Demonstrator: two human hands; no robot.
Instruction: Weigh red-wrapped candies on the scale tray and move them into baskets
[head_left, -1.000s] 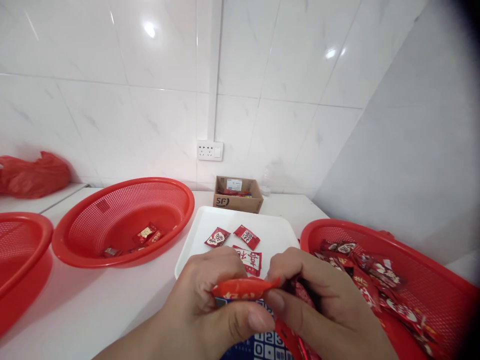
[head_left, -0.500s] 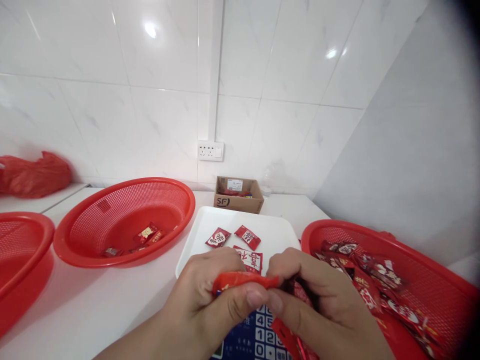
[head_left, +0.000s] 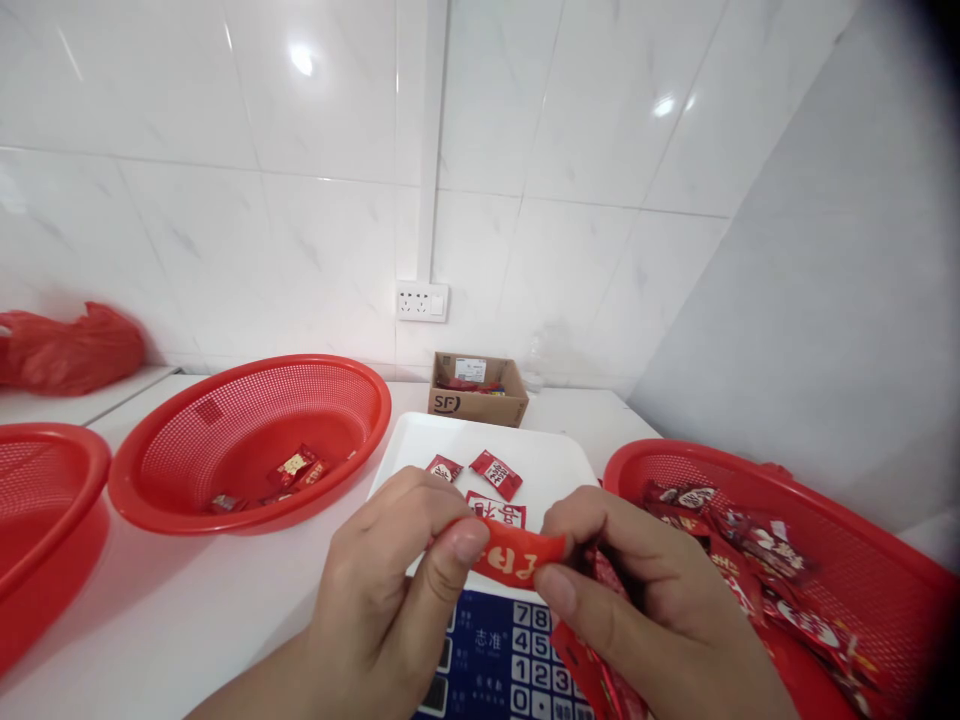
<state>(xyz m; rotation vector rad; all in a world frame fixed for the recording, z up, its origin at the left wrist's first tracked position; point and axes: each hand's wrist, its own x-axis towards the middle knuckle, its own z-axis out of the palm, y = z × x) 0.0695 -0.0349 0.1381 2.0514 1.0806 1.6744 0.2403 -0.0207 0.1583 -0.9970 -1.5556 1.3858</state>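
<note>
Between both hands, above the digital scale (head_left: 487, 665), is a red packet (head_left: 514, 556) with gold characters, bent in a curve. My left hand (head_left: 390, 575) pinches its left end between thumb and fingers. At its right end is my right hand (head_left: 637, 590), gripping it with thumb and forefinger. More shiny red packets (head_left: 589, 660) hang from under my right palm, partly hidden. Beyond the hands, small red wrapped sweets (head_left: 496, 475) lie on the scale's white tray (head_left: 540, 445); my left hand covers part of one. The scale's blue keypad shows below.
A red basket (head_left: 892, 610) on the right holds several red packets. To the left stands another red basket (head_left: 180, 495) with a few packets, and a third (head_left: 52, 450) at the edge. A cardboard box (head_left: 480, 408) sits behind the scale; a red plastic bag (head_left: 75, 350) lies far left.
My left thumb has shifted left and up, away from the right thumb. The hands are further apart, so the packet's gold characters now show between them.
</note>
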